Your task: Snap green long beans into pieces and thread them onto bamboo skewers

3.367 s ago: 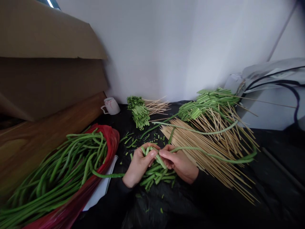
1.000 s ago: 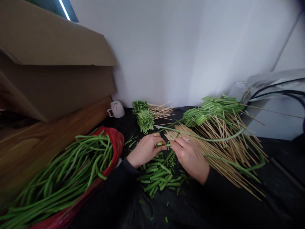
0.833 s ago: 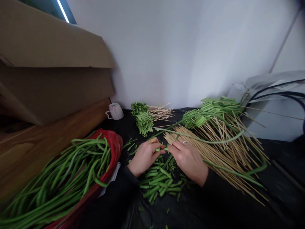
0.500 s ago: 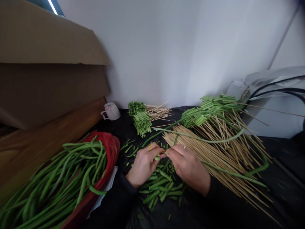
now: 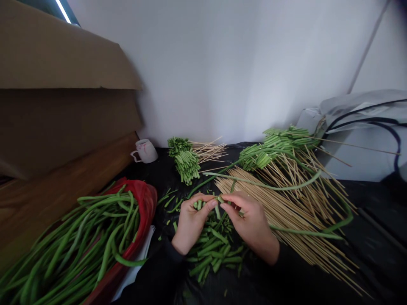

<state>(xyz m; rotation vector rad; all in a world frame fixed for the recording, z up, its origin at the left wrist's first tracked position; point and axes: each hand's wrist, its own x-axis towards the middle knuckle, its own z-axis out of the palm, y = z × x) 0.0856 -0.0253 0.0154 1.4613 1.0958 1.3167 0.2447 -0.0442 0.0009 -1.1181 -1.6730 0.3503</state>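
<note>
Left hand [image 5: 191, 223]: fingers curled round several cut green bean pieces [image 5: 199, 205]. Right hand [image 5: 254, 224]: fingers pinched on a short bean piece [image 5: 220, 199], meeting the left fingertips. Beneath the fingers: a loose pile of cut beans [image 5: 216, 250]. Right of the fingers: wooden sticks [image 5: 273, 207], laid roughly parallel; beyond them, a heap of bean-loaded sticks [image 5: 282, 144]. Beyond the left fingers: a smaller loaded bundle [image 5: 187, 165], then a mug [image 5: 146, 151]. Left of the fingers: long beans [image 5: 92, 226] in a red bag [image 5: 148, 199].
</note>
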